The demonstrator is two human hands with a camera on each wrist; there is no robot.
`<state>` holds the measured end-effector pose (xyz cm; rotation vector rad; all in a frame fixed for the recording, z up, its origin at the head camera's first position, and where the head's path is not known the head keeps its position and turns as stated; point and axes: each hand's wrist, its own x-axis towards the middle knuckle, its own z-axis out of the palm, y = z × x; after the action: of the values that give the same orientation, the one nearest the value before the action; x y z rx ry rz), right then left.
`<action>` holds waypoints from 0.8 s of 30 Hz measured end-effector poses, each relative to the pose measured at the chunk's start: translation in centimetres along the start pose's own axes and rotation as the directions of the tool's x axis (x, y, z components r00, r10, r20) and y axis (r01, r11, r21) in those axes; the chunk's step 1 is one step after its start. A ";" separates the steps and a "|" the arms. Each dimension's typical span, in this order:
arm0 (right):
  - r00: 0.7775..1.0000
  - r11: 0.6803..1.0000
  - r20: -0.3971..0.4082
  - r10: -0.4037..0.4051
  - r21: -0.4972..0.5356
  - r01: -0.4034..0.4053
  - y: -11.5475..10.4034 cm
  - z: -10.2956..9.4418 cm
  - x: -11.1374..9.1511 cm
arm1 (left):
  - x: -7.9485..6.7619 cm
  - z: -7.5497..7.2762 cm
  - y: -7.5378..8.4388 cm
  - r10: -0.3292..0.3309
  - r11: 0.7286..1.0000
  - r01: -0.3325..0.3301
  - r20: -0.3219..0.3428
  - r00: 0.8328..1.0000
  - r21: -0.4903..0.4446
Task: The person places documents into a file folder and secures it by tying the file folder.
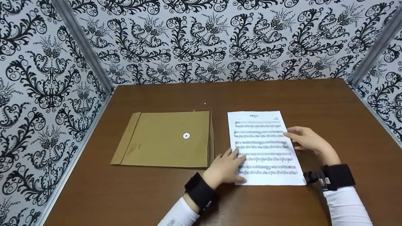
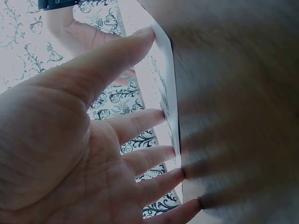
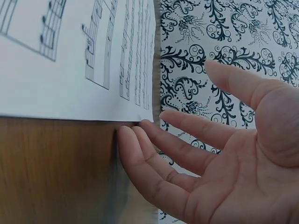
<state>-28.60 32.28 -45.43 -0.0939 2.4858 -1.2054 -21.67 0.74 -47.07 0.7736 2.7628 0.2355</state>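
Note:
Printed sheet music (image 1: 265, 149) lies flat on the brown table, its title at the far end. My left hand (image 1: 224, 168) is at the lower left edge of the paper, fingers spread, with some fingertips on the sheet. In the left wrist view the left thumb (image 2: 121, 51) and fingertips touch along the paper's edge. At the right edge is my right hand (image 1: 309, 140), its fingers loosely bent. The right wrist view shows the lower fingertips (image 3: 126, 133) against the paper's side edge, with thumb and index finger apart and nothing between them.
A brown paper envelope (image 1: 165, 141) with a white round button (image 1: 186, 135) lies to the left of the sheet. The wooden table (image 1: 173, 97) meets patterned wall panels (image 1: 201, 35) at the back and sides.

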 end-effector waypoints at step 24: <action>0.995 0.995 0.096 -0.042 0.097 0.033 0.4 -0.2 -0.2 | 0.0 0.2 -0.1 0.005 1.000 -0.005 -0.010 1.000 0.022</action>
<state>-28.43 32.77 -45.56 -0.1710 2.3486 -1.3009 -21.68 0.73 -47.28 0.7874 2.7776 0.2117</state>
